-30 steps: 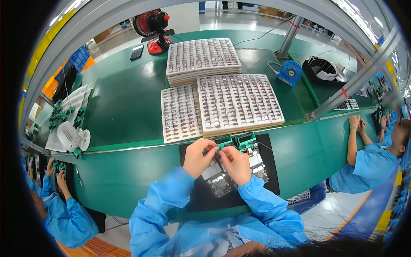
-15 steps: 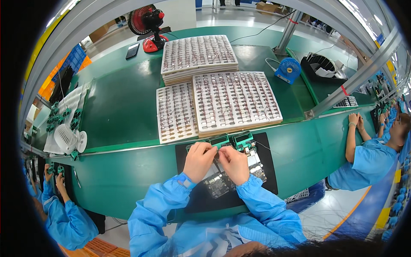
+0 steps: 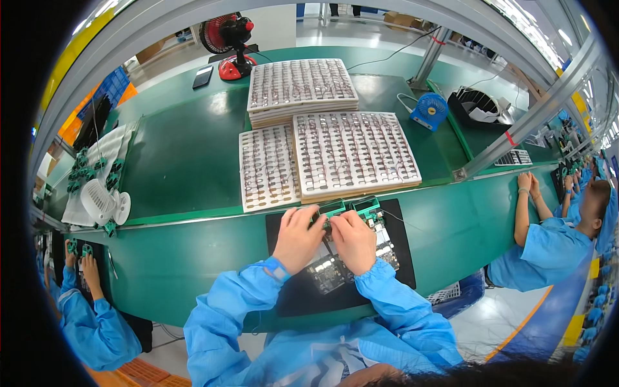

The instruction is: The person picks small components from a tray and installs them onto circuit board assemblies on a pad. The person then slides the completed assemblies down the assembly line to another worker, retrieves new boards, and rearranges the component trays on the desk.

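Over the far part of a black mat, my left hand and my right hand are close together with fingers bent. Both work at the far ends of circuit boards, beside green frames along the mat's far edge. Each hand's fingertips are pinched together; whatever they grip is too small or covered to make out. A blue strap wraps my left wrist. More board, with pale parts, lies to the right of my right hand.
Behind the mat stand stacked white trays filled with small parts on thin wires. A blue fan, a red-and-black fan and a white fan stand around the bench. Co-workers in blue sit at both sides; a metal post slants at the right.
My left hand's fingers have spread a little further over the green frames. My right fingers have curled more over the boards' far ends. The view has shifted slightly.
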A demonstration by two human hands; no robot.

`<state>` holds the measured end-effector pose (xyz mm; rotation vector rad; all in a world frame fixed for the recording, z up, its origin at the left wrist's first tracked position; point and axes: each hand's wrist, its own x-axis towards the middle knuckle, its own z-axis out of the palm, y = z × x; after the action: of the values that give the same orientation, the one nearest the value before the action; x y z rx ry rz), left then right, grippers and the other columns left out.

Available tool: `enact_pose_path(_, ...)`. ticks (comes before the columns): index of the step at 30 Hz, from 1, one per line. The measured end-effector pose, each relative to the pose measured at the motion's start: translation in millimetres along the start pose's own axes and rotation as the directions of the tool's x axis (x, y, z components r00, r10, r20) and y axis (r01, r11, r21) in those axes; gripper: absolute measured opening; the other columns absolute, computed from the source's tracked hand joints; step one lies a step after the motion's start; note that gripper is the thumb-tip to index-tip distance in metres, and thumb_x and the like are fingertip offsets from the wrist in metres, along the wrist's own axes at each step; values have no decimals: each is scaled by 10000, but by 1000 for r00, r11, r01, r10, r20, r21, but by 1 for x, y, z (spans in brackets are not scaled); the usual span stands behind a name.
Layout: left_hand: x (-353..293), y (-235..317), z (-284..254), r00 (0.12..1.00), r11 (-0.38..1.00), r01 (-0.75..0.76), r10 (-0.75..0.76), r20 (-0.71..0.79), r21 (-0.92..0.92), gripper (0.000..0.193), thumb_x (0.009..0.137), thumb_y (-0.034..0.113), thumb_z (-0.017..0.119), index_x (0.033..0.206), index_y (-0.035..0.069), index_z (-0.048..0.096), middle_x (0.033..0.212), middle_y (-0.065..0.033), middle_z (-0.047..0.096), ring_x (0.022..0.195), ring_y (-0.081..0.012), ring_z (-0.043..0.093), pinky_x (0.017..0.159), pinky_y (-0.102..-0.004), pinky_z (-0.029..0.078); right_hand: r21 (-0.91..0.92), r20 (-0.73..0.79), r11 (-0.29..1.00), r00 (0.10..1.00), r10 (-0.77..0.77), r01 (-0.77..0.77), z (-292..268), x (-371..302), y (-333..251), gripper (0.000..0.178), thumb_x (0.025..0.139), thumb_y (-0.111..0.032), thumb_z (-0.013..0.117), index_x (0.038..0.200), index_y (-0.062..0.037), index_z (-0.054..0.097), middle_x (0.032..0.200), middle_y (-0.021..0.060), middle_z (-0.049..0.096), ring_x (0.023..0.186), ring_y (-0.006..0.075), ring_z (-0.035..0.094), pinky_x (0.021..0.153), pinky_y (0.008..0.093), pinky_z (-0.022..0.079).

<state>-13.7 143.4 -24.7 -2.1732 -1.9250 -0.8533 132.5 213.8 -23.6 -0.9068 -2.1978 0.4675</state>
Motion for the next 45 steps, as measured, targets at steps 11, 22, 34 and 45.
enact_pose_path(11, -55, -15, -44, 950, 941, 283, -301, -77, -185, 464, 793, 47, 651, 1249, 68, 566, 1240, -124, 524, 1108, -312, 513, 967, -419, 379, -479, 192, 835, 960, -201, 271, 21, 12, -23, 127, 653, -54, 620, 733, -68, 522, 803, 56, 506, 777, 198, 558, 568, 278, 494)
enact_pose_path(22, -89, -38, -41, 870, 803, 452, -492, -4, -389, 375, 828, 12, 626, 1200, 6, 579, 1137, -150, 548, 1007, -312, 571, 845, -367, 483, 49, -143, 985, 974, 173, -168, -10, 13, 31, 104, 776, -21, 657, 756, -34, 557, 728, 111, 525, 617, 277, 554, 553, 381, 450)
enact_pose_path(34, -94, -64, -1, 725, 340, 619, -593, 350, -708, 323, 898, 16, 558, 1220, -17, 573, 967, -83, 573, 822, -150, 611, 684, -254, 555, 559, -492, 647, 421, 762, -518, -234, -188, 150, 128, 895, -130, 636, 784, -82, 592, 614, -57, 500, 526, 19, 409, 462, 196, 291)
enact_pose_path(45, -18, 62, 49, 574, -18, 789, -337, 746, -615, 589, 905, 72, 605, 1409, -47, 323, 1122, -119, 518, 994, -203, 582, 812, -345, 568, 166, -89, 545, 538, 838, -822, -207, -286, 205, 180, 866, -77, 612, 1000, 33, 661, 778, 85, 702, 727, 148, 677, 618, 247, 504)
